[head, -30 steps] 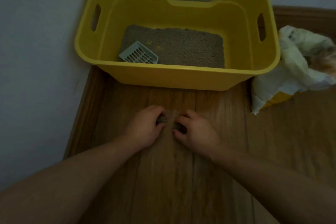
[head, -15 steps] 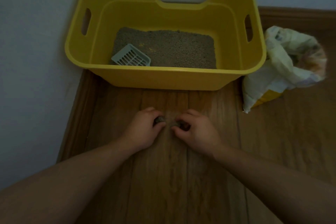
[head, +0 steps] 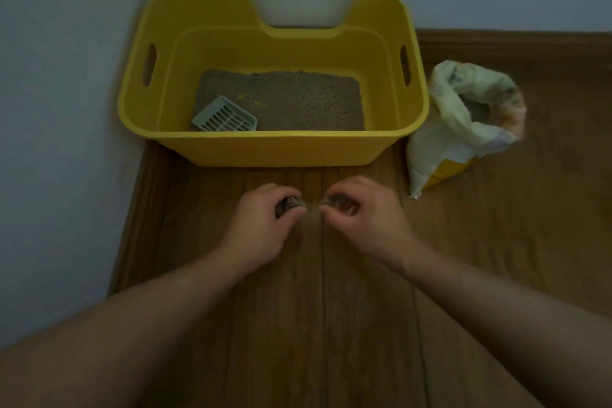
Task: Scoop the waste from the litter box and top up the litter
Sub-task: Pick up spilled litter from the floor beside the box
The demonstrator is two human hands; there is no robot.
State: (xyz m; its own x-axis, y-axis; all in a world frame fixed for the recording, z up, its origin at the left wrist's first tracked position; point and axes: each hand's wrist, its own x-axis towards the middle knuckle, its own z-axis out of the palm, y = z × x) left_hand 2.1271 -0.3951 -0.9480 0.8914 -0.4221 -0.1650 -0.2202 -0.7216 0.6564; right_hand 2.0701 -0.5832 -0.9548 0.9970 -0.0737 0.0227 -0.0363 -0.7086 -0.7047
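Head view, person kneeling on a wood-plank floor [head: 331,325]. The left hand [head: 265,225] and right hand [head: 361,219] rest low on the floor, knuckles up, thumbs facing each other and nearly touching. Each grip is curled around a small grey-brown clump: left clump [head: 287,205], right clump [head: 332,201]. The yellow plastic litter box [head: 275,151] stands just beyond both hands, against the pale wall, its long axis running left to right. A grey slotted plastic scoop [head: 225,118] lies on the grey litter [head: 291,99] in the near-left corner, so the left hand is the nearer. The open white-and-yellow litter bag [head: 463,129] sits just beside the box's right wall, nearer the right hand.
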